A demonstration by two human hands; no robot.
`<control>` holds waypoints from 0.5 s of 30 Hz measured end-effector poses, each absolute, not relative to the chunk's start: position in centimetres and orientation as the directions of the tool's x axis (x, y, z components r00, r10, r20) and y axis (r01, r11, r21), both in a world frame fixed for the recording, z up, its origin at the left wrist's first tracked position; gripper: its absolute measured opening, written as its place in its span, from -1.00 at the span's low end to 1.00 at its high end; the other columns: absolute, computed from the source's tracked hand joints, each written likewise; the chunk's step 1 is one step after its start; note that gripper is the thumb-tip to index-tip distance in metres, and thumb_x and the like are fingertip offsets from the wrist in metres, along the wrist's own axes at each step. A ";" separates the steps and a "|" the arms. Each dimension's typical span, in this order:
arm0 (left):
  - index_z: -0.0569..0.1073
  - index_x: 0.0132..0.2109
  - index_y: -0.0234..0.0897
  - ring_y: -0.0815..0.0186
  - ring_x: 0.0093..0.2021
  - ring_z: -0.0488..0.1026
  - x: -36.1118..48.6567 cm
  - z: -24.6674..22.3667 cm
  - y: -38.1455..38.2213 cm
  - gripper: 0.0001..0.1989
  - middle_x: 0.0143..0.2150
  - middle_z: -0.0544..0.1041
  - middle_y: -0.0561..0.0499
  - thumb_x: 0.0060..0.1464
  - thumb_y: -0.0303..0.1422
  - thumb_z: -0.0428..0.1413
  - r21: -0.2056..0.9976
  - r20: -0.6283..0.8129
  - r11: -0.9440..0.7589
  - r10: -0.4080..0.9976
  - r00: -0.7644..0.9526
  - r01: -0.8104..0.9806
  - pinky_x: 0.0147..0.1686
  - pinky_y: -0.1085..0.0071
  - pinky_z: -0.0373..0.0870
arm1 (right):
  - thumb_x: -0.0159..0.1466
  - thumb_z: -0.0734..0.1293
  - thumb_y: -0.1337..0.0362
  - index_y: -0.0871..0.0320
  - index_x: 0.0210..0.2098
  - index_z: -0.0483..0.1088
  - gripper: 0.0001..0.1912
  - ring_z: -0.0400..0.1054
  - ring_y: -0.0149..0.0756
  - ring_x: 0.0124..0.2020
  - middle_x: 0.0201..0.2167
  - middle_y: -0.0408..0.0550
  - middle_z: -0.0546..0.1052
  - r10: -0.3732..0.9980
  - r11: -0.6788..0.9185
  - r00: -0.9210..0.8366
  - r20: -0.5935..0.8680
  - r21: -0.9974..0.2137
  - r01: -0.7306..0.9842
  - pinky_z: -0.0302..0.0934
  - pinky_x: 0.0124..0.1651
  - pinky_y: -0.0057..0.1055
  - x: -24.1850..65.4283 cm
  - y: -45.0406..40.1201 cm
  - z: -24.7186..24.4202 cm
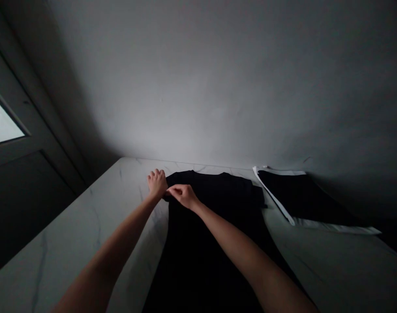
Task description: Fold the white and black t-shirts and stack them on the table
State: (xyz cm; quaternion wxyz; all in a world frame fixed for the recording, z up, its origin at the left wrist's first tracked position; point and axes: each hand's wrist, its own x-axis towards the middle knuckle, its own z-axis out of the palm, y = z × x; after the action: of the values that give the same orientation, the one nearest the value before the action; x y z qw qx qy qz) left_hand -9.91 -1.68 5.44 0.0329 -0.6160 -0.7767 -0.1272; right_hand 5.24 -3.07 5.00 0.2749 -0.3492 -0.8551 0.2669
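Observation:
A black garment lies flat and lengthwise on the white marble table, with a folded-in section along its far right side. My left hand is curled at the garment's far left edge, with a small fold of black cloth running into it. My right hand reaches across from the right, its fingers pinching that same fold close to my left hand. The two hands nearly touch. Part of the garment's edge is hidden beneath them.
A second black garment with white trim lies at the table's far right, close to the first. A grey wall rises behind the table. A door with a glass pane stands to the left, beyond the table's left edge.

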 end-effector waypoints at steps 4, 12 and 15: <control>0.36 0.23 -0.34 0.02 0.31 0.24 -7.6 2.5 -4.7 -0.53 0.30 0.35 -0.26 0.20 -0.33 -0.03 0.050 0.316 -0.048 0.948 0.030 0.998 0.27 0.13 0.16 | 0.44 0.13 0.37 0.10 0.11 0.48 -0.61 0.42 -0.28 0.14 0.11 0.02 0.53 0.854 0.518 -0.445 0.271 -0.531 0.670 0.27 0.17 -0.33 5.9 1.2 5.0; 0.23 0.38 -0.37 -0.15 0.41 0.08 -7.7 -0.2 -6.8 -0.39 0.39 0.19 -0.38 0.27 -0.20 -0.07 -0.005 0.227 0.008 0.974 -0.007 1.000 0.31 -0.07 0.08 | 0.48 0.06 0.06 -0.09 0.40 0.05 -0.48 -0.24 -0.12 0.48 0.47 -0.09 -0.06 0.770 0.611 -0.638 0.000 -0.286 0.738 -0.32 0.43 0.08 3.6 5.3 2.9; 0.25 0.38 -0.27 -0.16 0.39 0.13 -7.5 0.6 -7.1 -0.41 0.37 0.24 -0.35 0.26 -0.20 -0.08 -0.088 0.191 -0.011 0.981 0.027 0.996 0.29 -0.08 0.13 | 0.47 0.05 -0.01 -0.11 0.41 0.03 -0.45 -0.27 -0.12 0.48 0.47 -0.14 -0.08 0.815 0.552 -0.580 -0.015 -0.285 0.783 -0.35 0.44 0.07 2.5 5.7 3.4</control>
State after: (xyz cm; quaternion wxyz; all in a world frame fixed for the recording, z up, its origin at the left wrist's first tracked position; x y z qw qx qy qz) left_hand -7.50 -7.13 0.63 0.0986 -0.7099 -0.6963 -0.0375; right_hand 2.53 5.71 3.35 0.0596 -0.4545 -0.8790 0.1315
